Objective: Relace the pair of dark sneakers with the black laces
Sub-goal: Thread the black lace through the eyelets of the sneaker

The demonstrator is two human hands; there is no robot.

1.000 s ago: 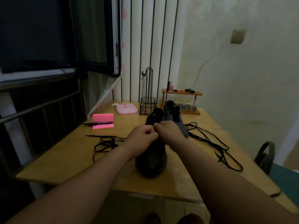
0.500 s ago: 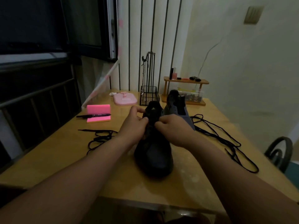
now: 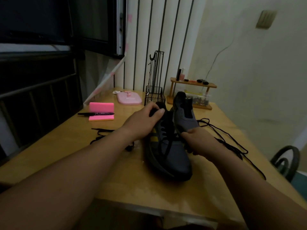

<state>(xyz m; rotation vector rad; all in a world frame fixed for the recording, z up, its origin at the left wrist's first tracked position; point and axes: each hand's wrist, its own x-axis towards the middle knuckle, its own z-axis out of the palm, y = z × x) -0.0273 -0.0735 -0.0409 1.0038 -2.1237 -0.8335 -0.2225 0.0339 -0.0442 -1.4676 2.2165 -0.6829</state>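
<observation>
A: While clamping the collar of the near sneaker [image 3: 176,158] in the left hand [image 3: 144,122], keep the toe pressed to the worktop [image 3: 166,193]; pull against that anchor, never against air.

B: And the right hand [image 3: 199,141]?

A: Curled on the sneaker's flank, just right of the crossed black lace [image 3: 167,138]; grasping the upper, by the look of it; cannot tell about any lace end pinched in there too.

B: Best way to tighten?

A: Judging by the crossings, laced most of the way up; so take out slack row by row, from the toe end toward the left hand; keep the lace flat and untwisted; even up both ends before the last eyelets.

B: Then the other shoe?

A: Second sneaker [image 3: 186,113] standing just beyond both hands, close against the first, eyelets seemingly bare; loose lace [image 3: 242,151] lying right of the right hand, another [image 3: 99,129] just left of the left wrist; reach for the nearer; avoid trapping it under a sole.
</observation>
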